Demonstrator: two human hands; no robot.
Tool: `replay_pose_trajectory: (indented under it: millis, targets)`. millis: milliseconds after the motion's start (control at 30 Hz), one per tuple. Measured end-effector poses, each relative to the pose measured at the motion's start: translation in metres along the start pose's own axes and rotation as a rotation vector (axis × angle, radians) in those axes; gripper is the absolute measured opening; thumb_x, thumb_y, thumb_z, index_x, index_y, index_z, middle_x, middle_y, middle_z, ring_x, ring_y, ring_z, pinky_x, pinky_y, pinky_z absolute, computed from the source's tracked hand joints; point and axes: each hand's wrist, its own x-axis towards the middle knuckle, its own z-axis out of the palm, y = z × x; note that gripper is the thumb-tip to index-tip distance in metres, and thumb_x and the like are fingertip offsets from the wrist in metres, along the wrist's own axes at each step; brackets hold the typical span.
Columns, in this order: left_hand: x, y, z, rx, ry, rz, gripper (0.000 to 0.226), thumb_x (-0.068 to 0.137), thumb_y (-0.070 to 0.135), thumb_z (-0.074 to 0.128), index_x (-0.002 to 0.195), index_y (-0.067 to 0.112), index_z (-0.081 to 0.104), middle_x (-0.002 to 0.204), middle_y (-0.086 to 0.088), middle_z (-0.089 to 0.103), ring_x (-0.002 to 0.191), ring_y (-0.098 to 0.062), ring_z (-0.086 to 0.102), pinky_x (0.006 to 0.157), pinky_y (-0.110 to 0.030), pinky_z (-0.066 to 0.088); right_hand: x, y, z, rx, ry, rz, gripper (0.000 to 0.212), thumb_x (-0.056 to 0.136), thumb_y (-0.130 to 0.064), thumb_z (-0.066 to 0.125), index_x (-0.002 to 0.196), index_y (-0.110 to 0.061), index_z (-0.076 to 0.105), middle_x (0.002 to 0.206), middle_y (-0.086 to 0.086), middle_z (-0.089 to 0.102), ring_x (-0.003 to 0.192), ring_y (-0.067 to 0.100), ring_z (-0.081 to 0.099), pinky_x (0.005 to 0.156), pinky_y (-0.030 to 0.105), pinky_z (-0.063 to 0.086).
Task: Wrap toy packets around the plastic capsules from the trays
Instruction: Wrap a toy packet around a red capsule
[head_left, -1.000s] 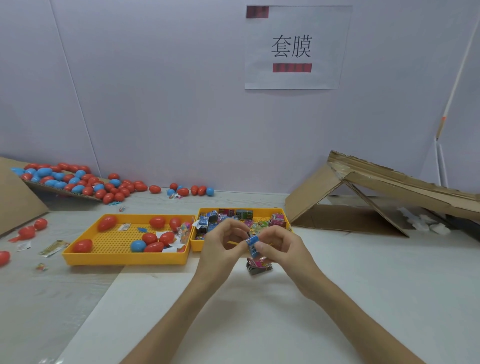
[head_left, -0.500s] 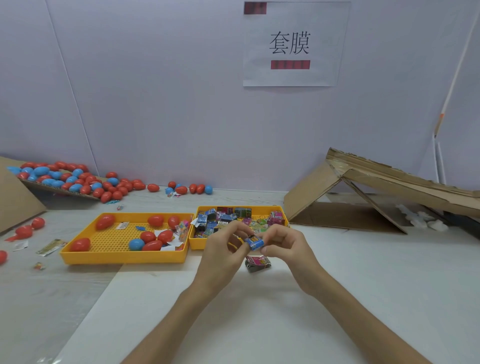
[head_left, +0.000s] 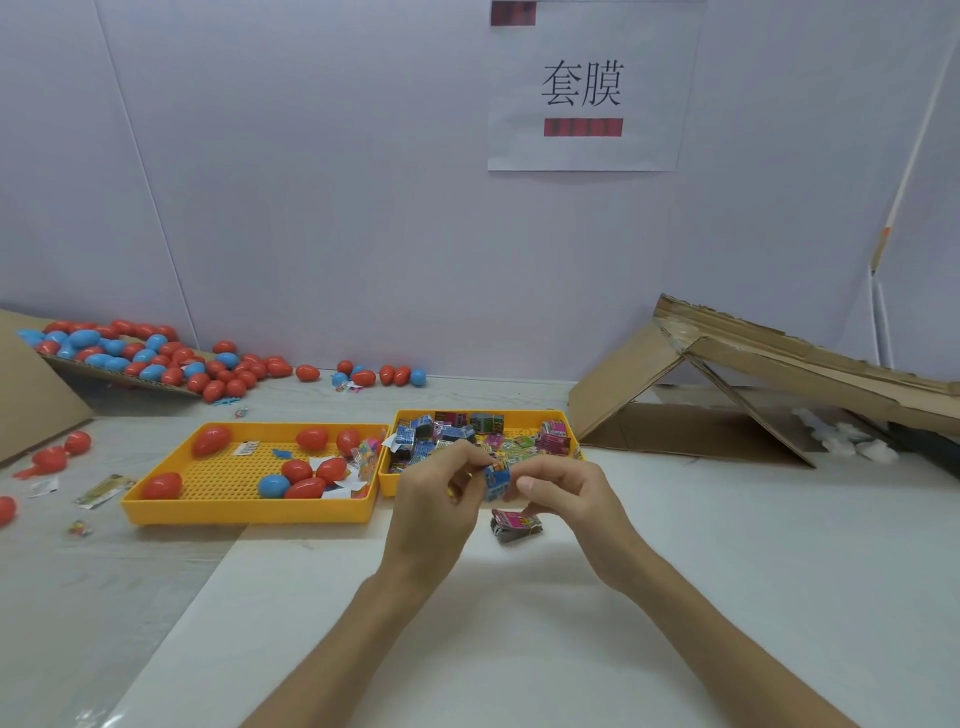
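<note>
Head view: a small blue printed toy packet (head_left: 496, 480) is held above the table (head_left: 727, 571), just in front of the packet tray (head_left: 385, 480). The curled fingertips of the left hand (head_left: 436, 499) and the right hand (head_left: 566, 493) pinch it from either side, and whether a capsule sits inside cannot be told. Just below the hands lies a pink packet (head_left: 516, 524); the fingers hide part of the packet tray behind, a second yellow tray (head_left: 249, 512) just beside it holds red and blue capsules (head_left: 304, 487) and paper scraps, more capsules are in a heap (head_left: 130, 353) far left, and a cardboard ramp (head_left: 779, 364) stands at the right.
</note>
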Motion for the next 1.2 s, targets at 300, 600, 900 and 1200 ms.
replay_pose_trajectory:
  millis: [300,600,900,1200]
  targets:
    - [-0.002,-0.002,0.002,0.007,0.01,0.039,0.021,0.081,-0.008,0.075,0.091,0.01,0.069,0.08,0.003,0.069,0.081,-0.009,0.064,0.058,-0.006,0.049,0.001,0.001,-0.003,0.007,-0.015,-0.031,0.013,0.075,-0.014,0.069,0.083,-0.004,0.07,0.081,0.003,0.071,0.079,0.012,0.068,0.068,0.021,0.053]
    - [-0.002,0.002,0.005,-0.14,-0.284,-0.045,0.034,0.088,0.022,0.057,0.118,0.033,0.065,0.108,0.027,0.063,0.083,-0.009,0.064,0.063,-0.011,0.045,-0.001,0.003,-0.005,0.032,-0.104,-0.052,0.026,0.073,-0.015,0.077,0.086,-0.01,0.055,0.079,-0.001,0.063,0.079,0.013,0.062,0.071,0.023,0.052]
    - [0.001,0.002,0.006,-0.242,-0.284,-0.189,0.017,0.085,0.021,0.069,0.094,0.031,0.059,0.102,0.016,0.058,0.084,-0.01,0.061,0.061,-0.015,0.045,0.001,0.003,0.001,0.013,0.051,-0.044,0.032,0.069,-0.007,0.068,0.1,-0.011,0.065,0.087,-0.001,0.072,0.082,0.015,0.071,0.068,0.023,0.055]
    - [0.005,0.0,0.004,-0.496,-0.38,-0.377,0.025,0.078,0.021,0.068,0.093,0.006,0.056,0.102,-0.004,0.059,0.082,-0.015,0.063,0.069,-0.026,0.053,-0.001,0.001,0.003,-0.076,0.056,-0.107,0.011,0.079,-0.006,0.068,0.087,-0.014,0.07,0.077,-0.002,0.073,0.07,0.011,0.069,0.063,0.019,0.053]
